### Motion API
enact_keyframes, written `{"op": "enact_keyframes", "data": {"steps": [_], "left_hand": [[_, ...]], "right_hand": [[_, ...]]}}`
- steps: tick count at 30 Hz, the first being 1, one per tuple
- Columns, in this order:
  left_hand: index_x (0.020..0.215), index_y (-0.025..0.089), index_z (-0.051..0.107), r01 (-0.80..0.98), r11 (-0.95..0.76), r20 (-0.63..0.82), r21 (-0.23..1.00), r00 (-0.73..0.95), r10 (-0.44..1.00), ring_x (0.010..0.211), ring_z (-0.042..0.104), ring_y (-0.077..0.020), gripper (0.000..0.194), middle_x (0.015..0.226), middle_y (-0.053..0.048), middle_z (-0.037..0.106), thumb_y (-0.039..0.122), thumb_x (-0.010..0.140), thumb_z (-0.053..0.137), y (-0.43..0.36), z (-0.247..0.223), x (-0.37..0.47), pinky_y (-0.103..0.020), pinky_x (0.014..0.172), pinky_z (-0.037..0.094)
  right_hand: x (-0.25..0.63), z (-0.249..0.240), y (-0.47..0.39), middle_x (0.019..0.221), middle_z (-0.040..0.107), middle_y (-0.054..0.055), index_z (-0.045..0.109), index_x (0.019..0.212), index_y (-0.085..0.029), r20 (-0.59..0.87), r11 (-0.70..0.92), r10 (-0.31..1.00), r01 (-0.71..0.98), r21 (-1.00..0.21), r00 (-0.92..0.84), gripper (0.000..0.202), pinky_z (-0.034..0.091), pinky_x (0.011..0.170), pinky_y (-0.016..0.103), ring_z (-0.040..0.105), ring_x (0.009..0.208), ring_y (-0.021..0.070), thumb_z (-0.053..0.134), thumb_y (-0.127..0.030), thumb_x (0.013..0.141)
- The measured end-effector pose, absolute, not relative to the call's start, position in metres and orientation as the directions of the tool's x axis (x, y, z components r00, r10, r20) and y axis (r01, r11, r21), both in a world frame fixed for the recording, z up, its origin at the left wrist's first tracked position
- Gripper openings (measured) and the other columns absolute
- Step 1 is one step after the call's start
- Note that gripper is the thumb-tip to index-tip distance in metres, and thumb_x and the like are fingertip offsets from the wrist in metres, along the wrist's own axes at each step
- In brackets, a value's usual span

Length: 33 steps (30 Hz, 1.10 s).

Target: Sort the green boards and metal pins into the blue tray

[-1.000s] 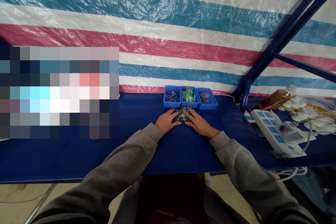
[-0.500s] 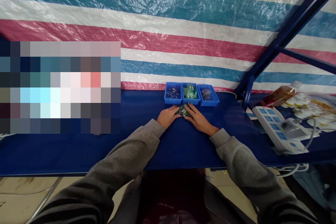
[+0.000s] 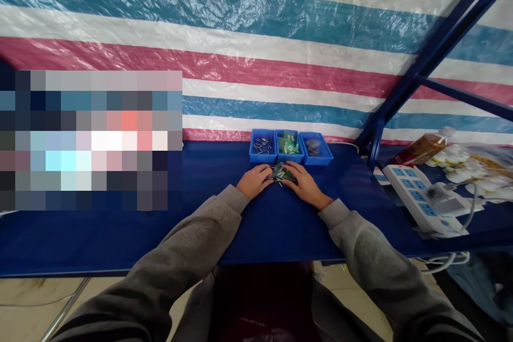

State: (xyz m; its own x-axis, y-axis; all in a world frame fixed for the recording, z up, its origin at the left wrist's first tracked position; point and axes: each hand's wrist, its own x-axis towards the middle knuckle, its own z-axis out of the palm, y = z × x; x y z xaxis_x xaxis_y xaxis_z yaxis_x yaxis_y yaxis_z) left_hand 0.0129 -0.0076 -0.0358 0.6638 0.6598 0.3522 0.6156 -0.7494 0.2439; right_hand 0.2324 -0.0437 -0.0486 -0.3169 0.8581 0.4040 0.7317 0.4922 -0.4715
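A small heap of dark green packets and thin metal pieces (image 3: 282,173) lies on the blue table between my hands. My left hand (image 3: 255,180) rests at the heap's left edge, its fingers bent together against small pieces too tiny to name. On the right side, my right hand (image 3: 304,184) touches the heap with its fingers apart, thumb toward the near edge. Just beyond stand three blue bins: the left bin (image 3: 263,159) has metal pins, the middle bin (image 3: 289,158) green packets, and the right bin (image 3: 318,160) greyish clear packets.
A white power strip (image 3: 420,206) with plugged-in adapters sits at the right of the table (image 3: 280,230). Behind it are a brown bottle (image 3: 425,147) and white-and-yellow items. A blue metal frame (image 3: 401,91) rises on the right. The left side is pixelated.
My right hand's fingers have drawn slightly back to the right, showing more of the heap. My left hand has shifted a little left. The camera view has tilted slightly.
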Motion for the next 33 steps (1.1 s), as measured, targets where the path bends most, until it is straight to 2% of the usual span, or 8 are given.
{"op": "enact_keyframes", "data": {"steps": [7,12,16,19,22,25,30,33], "left_hand": [[0.089,0.018,0.06,0.59,-0.792,0.432,0.157,0.68,0.592,0.111,0.058,-0.0239,0.011,0.117,-0.01,0.063,0.027,0.091,0.054,-0.006,-0.042,0.011,-0.037,0.092,0.049],[0.085,0.018,0.063,0.516,-0.834,0.477,0.195,0.693,0.54,0.107,0.06,-0.024,0.017,0.105,-0.007,0.068,0.033,0.09,0.057,0.002,-0.03,0.007,-0.037,0.091,0.046],[0.089,0.019,0.064,0.534,-0.794,0.556,0.291,0.581,0.594,0.096,0.063,-0.0214,0.019,0.095,-0.005,0.07,0.033,0.093,0.052,0.011,-0.015,0.005,-0.034,0.084,0.046],[0.091,0.018,0.064,0.536,-0.76,0.595,0.366,0.493,0.635,0.09,0.063,-0.0201,0.017,0.092,-0.006,0.069,0.028,0.093,0.05,0.011,-0.011,0.004,-0.034,0.082,0.047],[0.088,0.018,0.063,0.496,-0.772,0.586,0.396,0.511,0.629,0.089,0.06,-0.0194,0.013,0.091,-0.005,0.066,0.022,0.09,0.051,0.007,-0.014,0.003,-0.033,0.084,0.047],[0.083,0.019,0.063,0.475,-0.806,0.518,0.353,0.618,0.591,0.091,0.057,-0.0197,0.008,0.094,-0.005,0.064,0.019,0.085,0.054,0.003,-0.018,0.002,-0.033,0.086,0.047],[0.084,0.018,0.063,0.47,-0.835,0.345,0.286,0.763,0.547,0.091,0.055,-0.0214,0.007,0.097,-0.006,0.062,0.024,0.08,0.063,0.003,-0.024,0.003,-0.034,0.085,0.046],[0.086,0.019,0.063,0.468,-0.833,0.32,0.293,0.773,0.547,0.093,0.055,-0.0211,0.008,0.098,-0.006,0.062,0.025,0.081,0.062,0.003,-0.026,0.003,-0.033,0.085,0.047]], "right_hand": [[0.231,-0.043,-0.047,0.119,0.061,0.012,0.063,0.115,-0.022,0.54,0.571,0.785,0.691,-0.442,-0.303,0.03,0.045,0.101,0.046,0.055,0.115,0.027,0.054,-0.037,0.091],[0.228,-0.012,-0.035,0.1,0.069,0.01,0.068,0.096,-0.02,0.609,0.545,0.772,0.684,-0.485,-0.184,0.021,0.048,0.09,0.039,0.062,0.098,0.0241,0.051,-0.032,0.092],[0.22,0.019,-0.018,0.081,0.07,0.006,0.068,0.084,-0.017,0.511,0.443,0.849,0.708,-0.55,-0.135,0.017,0.048,0.07,0.03,0.063,0.071,0.018,0.054,-0.026,0.088],[0.211,0.026,-0.013,0.067,0.067,0.002,0.068,0.075,-0.016,0.298,0.366,0.926,0.739,-0.566,-0.23,0.009,0.043,0.063,0.025,0.061,0.064,0.0156,0.062,-0.02,0.081],[0.204,0.022,-0.016,0.067,0.067,0.001,0.068,0.069,-0.017,0.092,0.341,0.935,0.791,-0.508,-0.344,0.005,0.039,0.06,0.023,0.061,0.065,0.0145,0.069,-0.017,0.074],[0.201,0.016,-0.021,0.067,0.067,0.001,0.069,0.072,-0.018,-0.045,0.326,0.926,0.852,-0.409,-0.376,0.004,0.036,0.058,0.023,0.06,0.066,0.0149,0.073,-0.018,0.071],[0.201,0.014,-0.024,0.077,0.069,0.002,0.071,0.084,-0.02,-0.11,0.327,0.923,0.902,-0.282,-0.369,0.011,0.037,0.06,0.023,0.063,0.076,0.0176,0.07,-0.02,0.073],[0.2,0.013,-0.024,0.079,0.07,0.003,0.071,0.083,-0.021,-0.093,0.338,0.924,0.907,-0.253,-0.371,0.01,0.039,0.062,0.024,0.064,0.081,0.0193,0.067,-0.018,0.075]]}}
